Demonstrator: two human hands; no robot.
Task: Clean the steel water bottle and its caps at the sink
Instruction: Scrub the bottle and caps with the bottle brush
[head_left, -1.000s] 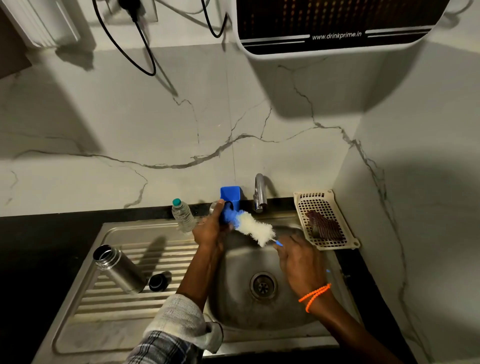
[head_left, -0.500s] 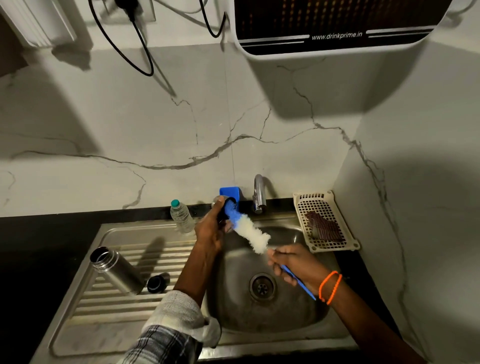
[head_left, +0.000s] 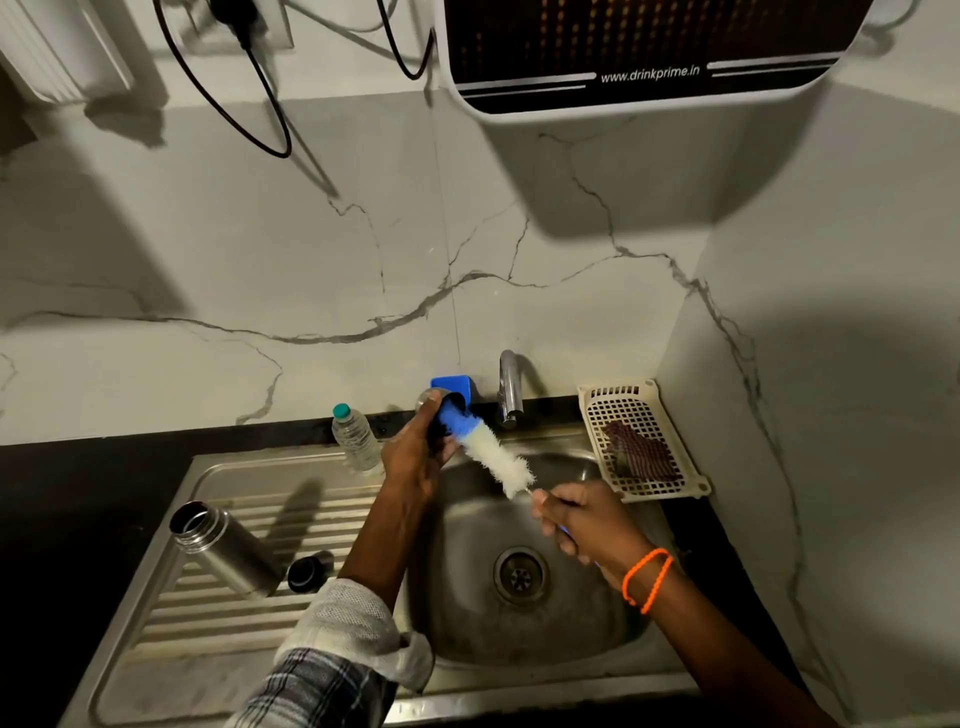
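1. Broadly, the sink (head_left: 613, 639) fills the lower half of the frame, its basin at lower centre and its ribbed drainboard (head_left: 218, 613) running off to the lower left.
2. On that drainboard stands the steel water bottle (head_left: 223, 551), uncapped and leaning, its long axis slanting from the open mouth at upper left down toward lower right. It lies well to the left of both hands, nearer the left one.
3. Above the basin, the bottle brush (head_left: 488, 452) runs on a diagonal from upper left to lower right, its blue tip pushed into a cap (head_left: 441, 410) and its white bristles between the hands.
4. Grasping that cap from the side is the left hand (head_left: 415, 457), at centre frame just left of the tap (head_left: 509, 389); how much of the cap is steel or dark I cannot tell.
5. Clenched round the brush's handle, the right hand (head_left: 582, 519) sits lower right of the bristles, over the basin.
6. Smallest, a dark second cap (head_left: 307, 573) lies on the drainboard just beside the bottle's base, apart from both hands.
7. My reading: the cap is being scrubbed; reaching the bottle next would call for the left hand, going down-left.
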